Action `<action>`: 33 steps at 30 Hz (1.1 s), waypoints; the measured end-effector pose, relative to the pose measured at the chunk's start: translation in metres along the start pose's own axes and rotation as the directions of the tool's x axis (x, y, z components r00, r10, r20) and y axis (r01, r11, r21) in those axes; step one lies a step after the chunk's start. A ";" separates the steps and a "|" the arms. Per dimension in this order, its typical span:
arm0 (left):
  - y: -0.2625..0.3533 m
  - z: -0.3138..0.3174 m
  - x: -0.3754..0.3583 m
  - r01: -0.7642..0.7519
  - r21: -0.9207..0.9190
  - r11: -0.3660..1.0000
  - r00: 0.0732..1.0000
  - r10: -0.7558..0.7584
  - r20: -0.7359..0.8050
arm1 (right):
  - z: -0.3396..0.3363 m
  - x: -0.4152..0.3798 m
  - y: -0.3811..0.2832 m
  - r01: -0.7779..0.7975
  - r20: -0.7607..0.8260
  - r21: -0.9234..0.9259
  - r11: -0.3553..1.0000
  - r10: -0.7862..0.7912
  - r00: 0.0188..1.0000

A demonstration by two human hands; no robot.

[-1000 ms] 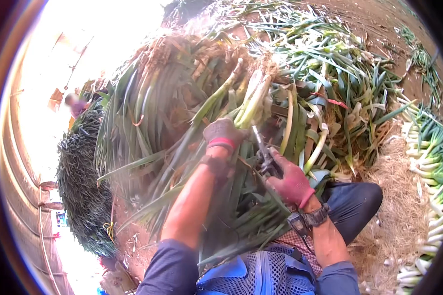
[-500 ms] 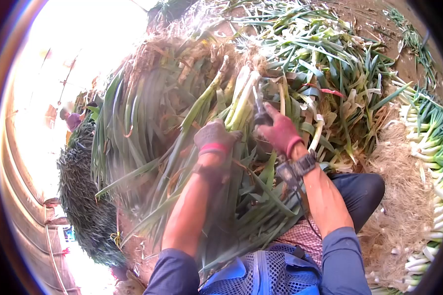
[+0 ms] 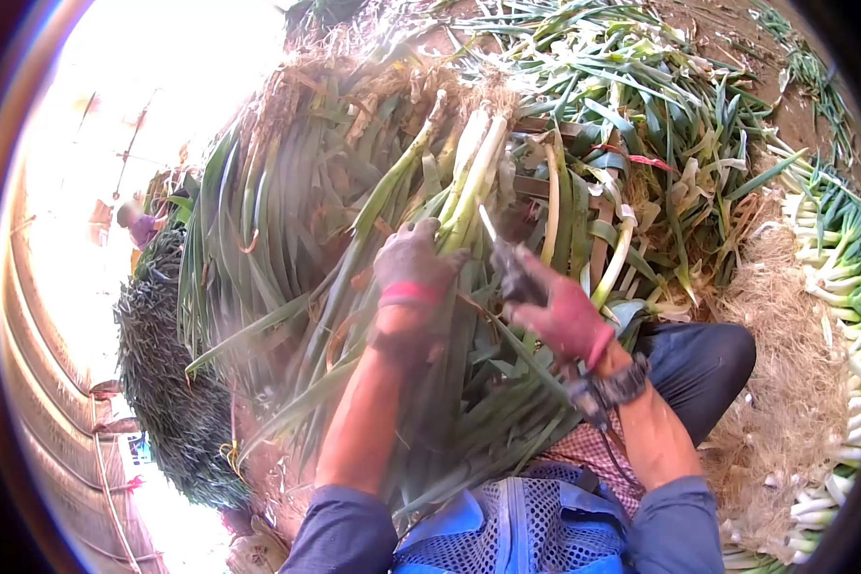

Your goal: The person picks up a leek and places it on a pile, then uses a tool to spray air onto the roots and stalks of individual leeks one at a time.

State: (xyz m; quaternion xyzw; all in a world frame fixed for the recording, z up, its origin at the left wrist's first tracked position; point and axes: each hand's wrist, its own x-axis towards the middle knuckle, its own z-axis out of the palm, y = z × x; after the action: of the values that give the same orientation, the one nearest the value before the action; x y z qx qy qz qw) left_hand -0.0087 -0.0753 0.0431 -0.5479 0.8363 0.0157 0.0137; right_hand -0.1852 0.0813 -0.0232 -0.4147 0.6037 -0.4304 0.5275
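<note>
Gloved and closed, my left hand (image 3: 416, 263) grips a few large green onions (image 3: 469, 187) just below their pale stems. Their roots point away from me and their long leaves hang down toward my lap. My right hand (image 3: 557, 311), in a red and dark glove, is wrapped round a small knife (image 3: 489, 225). The narrow blade points up and left, close to the right side of the gripped stems; the glove hides most of the handle. Beneath both hands spreads a thick heap of untrimmed green onions (image 3: 268, 210) with dry roots at the top.
Loose leaves and trimmings (image 3: 631, 86) lie in a pile at the back right. Cut roots (image 3: 784, 354) form a mound right of my knee, beside a row of trimmed green onions (image 3: 851, 383). A dark stacked bundle (image 3: 172, 373) and another person (image 3: 143, 230) are at the left.
My right hand has drawn back toward me and slightly right, bringing the knife lower along the stems. My left hand keeps its hold, nearly in place.
</note>
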 end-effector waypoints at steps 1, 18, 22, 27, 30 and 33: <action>-0.002 0.000 -0.003 -0.020 -0.044 0.999 0.999 0.018 -0.044 | 0.005 -0.017 0.005 0.062 0.024 0.047 0.997 -0.063 0.998; -0.003 0.012 -0.025 -0.216 0.200 0.956 0.933 0.263 -0.248 | -0.017 0.079 -0.015 0.002 -0.197 -0.188 0.982 -0.040 0.980; 0.001 0.017 -0.023 -0.225 0.303 0.926 0.954 0.273 -0.126 | -0.031 0.115 -0.010 -0.092 -0.242 -0.241 0.966 0.032 0.970; 0.019 0.010 -0.007 -0.142 0.287 0.947 0.990 0.129 0.064 | -0.025 0.066 0.003 -0.026 -0.119 -0.037 0.999 0.021 0.993; 0.025 0.001 0.001 -0.046 0.164 0.985 0.982 0.014 0.188 | -0.007 0.008 0.028 0.122 0.010 0.145 0.982 -0.125 0.992; 0.031 -0.002 -0.002 -0.014 0.030 0.999 0.959 0.005 0.283 | -0.014 -0.054 0.015 0.227 0.058 -0.050 0.973 -0.224 0.973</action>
State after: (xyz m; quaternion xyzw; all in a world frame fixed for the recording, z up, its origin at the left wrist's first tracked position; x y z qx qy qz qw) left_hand -0.0362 -0.0614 0.0452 -0.5356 0.8286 0.0804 0.1417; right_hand -0.1942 0.1388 -0.0214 -0.5065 0.5507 -0.4594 0.4787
